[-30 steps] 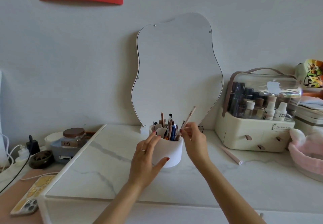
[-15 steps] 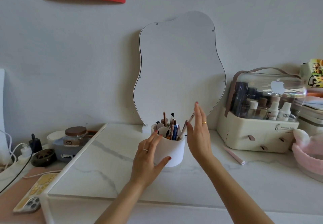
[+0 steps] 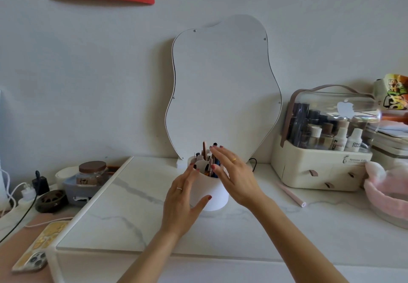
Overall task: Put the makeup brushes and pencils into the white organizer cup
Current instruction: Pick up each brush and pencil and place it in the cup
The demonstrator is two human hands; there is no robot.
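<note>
The white organizer cup (image 3: 215,196) stands upright on the marble tabletop (image 3: 132,212) in front of the mirror, with several brushes and pencils (image 3: 205,153) sticking up out of it. My left hand (image 3: 183,201) is wrapped around the cup's left side, thumb across the front. My right hand (image 3: 234,174) hovers flat over the cup's right rim and the tips of the brushes, fingers spread, nothing in it. One pink pencil (image 3: 291,194) lies flat on the tabletop to the right, in front of the cosmetics case.
A wavy white mirror (image 3: 223,88) leans on the wall right behind the cup. At right stand a cream cosmetics case (image 3: 324,146) with a clear lid and a pink fluffy basket (image 3: 388,190). At left sit a lidded jar (image 3: 91,173), chargers, cables and a phone (image 3: 37,254).
My right hand let go of the pencil it was lowering into the cup, opened, and moved over the cup's top. My left hand has stayed on the cup.
</note>
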